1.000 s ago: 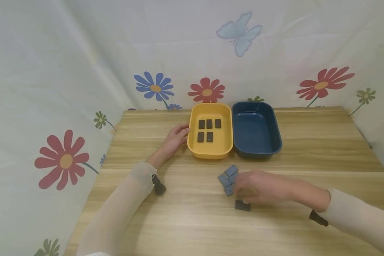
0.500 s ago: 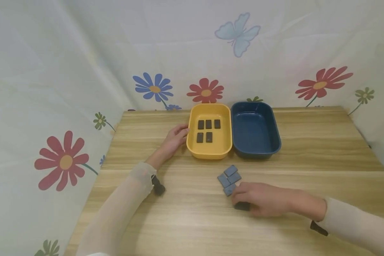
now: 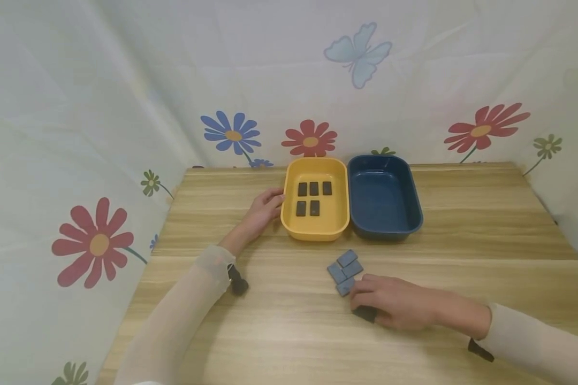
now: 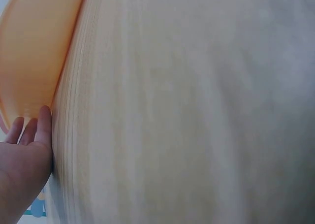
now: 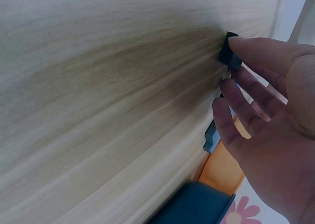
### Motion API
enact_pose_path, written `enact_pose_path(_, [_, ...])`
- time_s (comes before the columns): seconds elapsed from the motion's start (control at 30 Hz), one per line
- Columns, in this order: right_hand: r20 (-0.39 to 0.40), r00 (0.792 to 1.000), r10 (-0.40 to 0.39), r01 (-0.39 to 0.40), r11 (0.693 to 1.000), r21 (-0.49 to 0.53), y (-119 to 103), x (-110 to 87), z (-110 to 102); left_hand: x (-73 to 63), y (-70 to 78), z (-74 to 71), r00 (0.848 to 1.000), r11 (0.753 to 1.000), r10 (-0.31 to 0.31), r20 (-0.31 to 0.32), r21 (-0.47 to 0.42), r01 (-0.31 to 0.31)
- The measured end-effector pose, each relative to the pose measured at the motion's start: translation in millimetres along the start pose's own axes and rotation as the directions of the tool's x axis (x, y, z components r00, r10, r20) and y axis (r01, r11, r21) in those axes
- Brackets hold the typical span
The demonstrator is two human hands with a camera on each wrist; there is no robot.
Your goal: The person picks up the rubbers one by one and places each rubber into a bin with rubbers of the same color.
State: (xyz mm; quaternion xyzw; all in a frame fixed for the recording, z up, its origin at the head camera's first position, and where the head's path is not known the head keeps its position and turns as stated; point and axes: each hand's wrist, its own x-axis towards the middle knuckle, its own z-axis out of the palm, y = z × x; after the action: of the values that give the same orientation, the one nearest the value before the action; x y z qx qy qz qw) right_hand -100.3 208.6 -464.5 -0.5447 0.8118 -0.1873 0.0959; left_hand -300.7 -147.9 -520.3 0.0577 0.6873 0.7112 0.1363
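Observation:
In the head view my right hand (image 3: 402, 303) pinches a small dark rectangular tile (image 3: 364, 313) between thumb and fingers, low at the tabletop. The right wrist view shows the thumb on one face of that dark tile (image 5: 228, 49). Just beyond it lies a cluster of several blue-grey tiles (image 3: 345, 271), partly screened by the fingers. My left hand (image 3: 264, 209) rests against the left side of a yellow tray (image 3: 318, 232), fingers extended, as the left wrist view also shows. Inside that tray several dark tiles (image 3: 314, 188) lie flat in two rows.
A dark blue tray (image 3: 385, 200) stands right of the yellow one, touching or nearly touching it, with nothing visible inside. Both are near the back edge of the wood-grain table (image 3: 481, 214). A flower-printed curtain (image 3: 270, 69) hangs behind and at the sides.
My right hand has moved slightly toward the near side and closed its fingers over the dark tile, which has turned a little. The left hand has stayed at the yellow tray.

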Motion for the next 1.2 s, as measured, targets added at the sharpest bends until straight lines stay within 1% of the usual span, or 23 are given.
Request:
enact_pose_path(0.2, [-0.009,1.0,-0.002,0.002,1.0,-0.008,0.7,-1.0,1.2,-3.0,1.9,1.4,1.0,1.0,0.002,-0.007,0.008,-0.002])
enact_pose_path(0.43, [0.003,1.0,0.006,-0.006,1.0,0.017,2.5,-1.0,-0.3,-4.5,1.8,0.7,1.0,1.0,-0.022,-0.011,0.014,0.022])
enact_pose_path(0.63, [-0.005,1.0,0.01,-0.01,1.0,0.016,3.1,-0.5,1.9,-4.1,3.1,0.9,1.0,1.0,-0.023,-0.005,0.014,0.023])
enact_pose_path(0.73, [-0.004,0.999,0.033,-0.033,0.999,0.023,3.0,-0.5,3.7,-3.8,3.1,0.7,1.0,0.999,-0.024,-0.007,0.023,0.024])
enact_pose_path(0.87, [0.008,0.996,0.092,-0.093,0.994,0.058,0.3,0.5,5.2,-3.1,2.0,-0.2,1.0,0.999,-0.019,0.001,0.029,0.019])
enact_pose_path(1.03, [-0.012,0.991,0.133,-0.131,0.987,0.098,-1.7,4.5,1.8,-3.0,1.9,-0.6,1.0,0.999,-0.009,0.01,0.033,0.008])
enact_pose_path(1.13, [-0.042,0.991,0.131,-0.126,0.986,0.11,-0.2,9.1,-3.2,-2.5,1.6,-0.4,1.0,1.0,-0.006,0.009,0.027,0.006])
enact_pose_path(1.2, [-0.066,0.99,0.125,-0.117,0.988,0.101,0.7,13.3,-8.2,-2.5,1.5,-0.2,1.0,1.0,-0.006,0.007,0.022,0.006])
